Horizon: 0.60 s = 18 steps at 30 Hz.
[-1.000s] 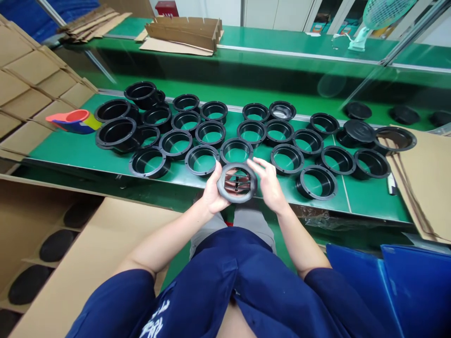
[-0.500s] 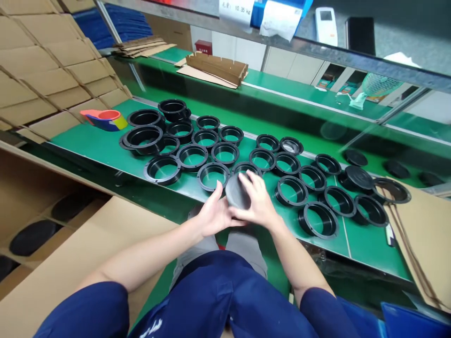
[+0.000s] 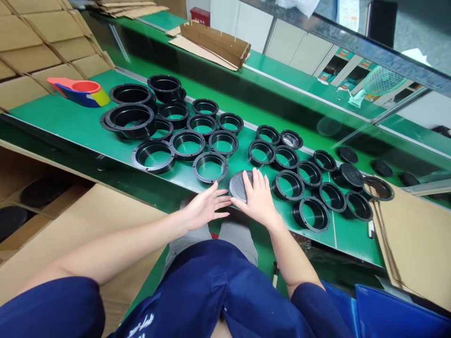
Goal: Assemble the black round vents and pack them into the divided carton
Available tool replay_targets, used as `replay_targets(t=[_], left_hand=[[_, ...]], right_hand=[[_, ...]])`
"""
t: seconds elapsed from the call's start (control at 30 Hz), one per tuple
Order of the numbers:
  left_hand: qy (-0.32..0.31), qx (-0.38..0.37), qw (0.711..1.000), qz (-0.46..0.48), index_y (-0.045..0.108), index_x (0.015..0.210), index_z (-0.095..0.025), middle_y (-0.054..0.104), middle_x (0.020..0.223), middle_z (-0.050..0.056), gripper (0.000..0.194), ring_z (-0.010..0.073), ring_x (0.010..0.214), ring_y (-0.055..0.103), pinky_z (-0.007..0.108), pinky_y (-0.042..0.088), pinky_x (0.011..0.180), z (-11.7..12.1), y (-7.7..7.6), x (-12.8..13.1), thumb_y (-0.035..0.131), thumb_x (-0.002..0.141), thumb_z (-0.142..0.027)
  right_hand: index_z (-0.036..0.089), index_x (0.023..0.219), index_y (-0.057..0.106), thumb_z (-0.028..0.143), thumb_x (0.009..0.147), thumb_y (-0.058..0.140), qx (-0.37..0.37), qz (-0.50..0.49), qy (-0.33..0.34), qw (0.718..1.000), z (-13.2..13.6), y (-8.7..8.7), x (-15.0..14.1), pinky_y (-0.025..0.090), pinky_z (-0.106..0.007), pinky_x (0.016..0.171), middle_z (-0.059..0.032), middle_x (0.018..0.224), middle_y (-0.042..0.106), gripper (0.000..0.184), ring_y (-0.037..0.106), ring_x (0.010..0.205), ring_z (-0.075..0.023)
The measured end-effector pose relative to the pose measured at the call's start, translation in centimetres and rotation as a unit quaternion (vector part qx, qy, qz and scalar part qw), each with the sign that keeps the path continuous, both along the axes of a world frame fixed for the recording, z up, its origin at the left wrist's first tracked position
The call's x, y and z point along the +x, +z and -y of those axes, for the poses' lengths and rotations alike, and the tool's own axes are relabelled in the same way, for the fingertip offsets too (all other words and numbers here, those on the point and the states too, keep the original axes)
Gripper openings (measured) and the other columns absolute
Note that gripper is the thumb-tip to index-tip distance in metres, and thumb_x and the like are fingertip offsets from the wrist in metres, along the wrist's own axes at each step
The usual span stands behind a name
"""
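A round black lid with ring-shaped ridges on its face lies at the front edge of the green bench. My right hand rests over the lid's right side, its fingers stretched out flat and the thumb near the lid's front edge. Whether a ring sits under the lid is hidden. My left hand is just left of the lid, fingers extended and apart, holding nothing. Beyond my left hand stands an open black flanged ring. To the right of my right hand is another black flanged ring.
More black rings stand in groups along the green bench, some stacked at the left. An orange, blue and yellow tape dispenser lies at the far left. Cardboard covers the right end. An open carton with black discs is at my left.
The lid was tilted between both hands and now lies flat at the bench edge. My left hand has moved off it to the left. The ring behind the lid no longer shows.
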<state>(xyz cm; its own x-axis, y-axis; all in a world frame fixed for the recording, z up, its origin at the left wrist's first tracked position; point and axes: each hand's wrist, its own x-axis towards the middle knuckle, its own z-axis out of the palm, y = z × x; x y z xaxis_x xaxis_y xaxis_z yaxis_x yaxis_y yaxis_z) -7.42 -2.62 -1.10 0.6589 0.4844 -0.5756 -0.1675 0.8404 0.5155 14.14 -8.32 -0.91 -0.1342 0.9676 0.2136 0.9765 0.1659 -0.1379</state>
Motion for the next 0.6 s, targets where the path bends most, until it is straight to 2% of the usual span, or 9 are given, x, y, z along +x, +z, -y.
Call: replay_targets(t=[0.1, 0.2, 0.33, 0.37, 0.43, 0.53, 0.6], left_hand=[[0.002, -0.005, 1.0, -0.012, 0.035, 0.155, -0.011, 0.041, 0.155, 0.025, 0.078, 0.0345, 0.146, 0.041, 0.052, 0.042, 0.114, 0.1, 0.1, 0.2, 0.05, 0.099, -0.063], [0.012, -0.008, 1.0, -0.008, 0.036, 0.155, -0.011, 0.042, 0.155, 0.025, 0.079, 0.0352, 0.144, 0.043, 0.051, 0.042, 0.115, 0.3, 0.1, 0.3, 0.052, 0.098, -0.063], [0.019, -0.005, 1.0, 0.013, 0.03, 0.159, -0.013, 0.04, 0.157, 0.024, 0.083, 0.0347, 0.142, 0.046, 0.049, 0.041, 0.116, 0.6, 0.2, 0.4, 0.053, 0.098, -0.063], [0.019, -0.004, 1.0, 0.014, 0.028, 0.16, -0.013, 0.04, 0.157, 0.024, 0.084, 0.0347, 0.141, 0.047, 0.049, 0.041, 0.116, 0.6, 0.3, 0.4, 0.054, 0.098, -0.064], [0.017, -0.001, 1.0, 0.013, 0.026, 0.161, -0.014, 0.04, 0.157, 0.025, 0.086, 0.0347, 0.14, 0.048, 0.049, 0.041, 0.115, 0.4, 0.5, 0.3, 0.054, 0.098, -0.064], [0.011, 0.013, 1.0, 0.009, 0.024, 0.162, -0.016, 0.037, 0.159, 0.024, 0.087, 0.0345, 0.142, 0.046, 0.049, 0.042, 0.115, 0.1, 0.4, 0.6, 0.058, 0.097, -0.063], [0.004, 0.028, 1.0, 0.012, 0.029, 0.16, -0.017, 0.034, 0.16, 0.023, 0.089, 0.0355, 0.144, 0.042, 0.049, 0.04, 0.115, 0.3, 0.1, 1.1, 0.063, 0.093, -0.064]], right_hand=[[0.008, 0.163, 0.017, 0.059, 0.105, 0.035, 0.033, -0.034, 0.005, 0.999, -0.6, 2.4, 0.2, 0.017, -0.064, 0.123, -0.0229, 0.168, 0.014, 0.079, 0.008, 0.156, -0.0397], [0.007, 0.164, 0.015, 0.052, 0.106, 0.033, 0.042, -0.05, -0.019, 0.998, -2.2, 2.9, -0.2, 0.015, -0.061, 0.125, -0.0206, 0.168, 0.017, 0.075, 0.007, 0.157, -0.0362], [0.002, 0.159, 0.029, 0.043, 0.108, 0.029, -0.04, -0.055, 0.007, 0.998, -3.3, 0.5, -0.9, 0.014, -0.055, 0.127, -0.0218, 0.165, 0.025, 0.066, 0.018, 0.156, -0.0312], [0.003, 0.159, 0.029, 0.043, 0.109, 0.027, -0.031, -0.078, -0.003, 0.996, -3.1, -0.3, -0.8, 0.014, -0.054, 0.128, -0.0205, 0.165, 0.026, 0.064, 0.02, 0.156, -0.0296], [0.006, 0.16, 0.029, 0.045, 0.109, 0.025, 0.026, -0.157, -0.067, 0.985, -1.9, -1.8, -0.3, 0.018, -0.053, 0.127, -0.0193, 0.164, 0.029, 0.064, 0.023, 0.155, -0.0281], [0.008, 0.158, 0.031, 0.055, 0.105, 0.035, 0.069, -0.317, -0.188, 0.927, 0.5, -4.1, 0.3, 0.032, -0.055, 0.122, -0.0228, 0.159, 0.036, 0.071, 0.032, 0.15, -0.032], [0.01, 0.155, 0.034, 0.059, 0.101, 0.044, 0.068, -0.41, -0.225, 0.881, 1.6, -5.3, 0.1, 0.037, -0.059, 0.117, -0.0245, 0.156, 0.039, 0.073, 0.04, 0.146, -0.0351]])
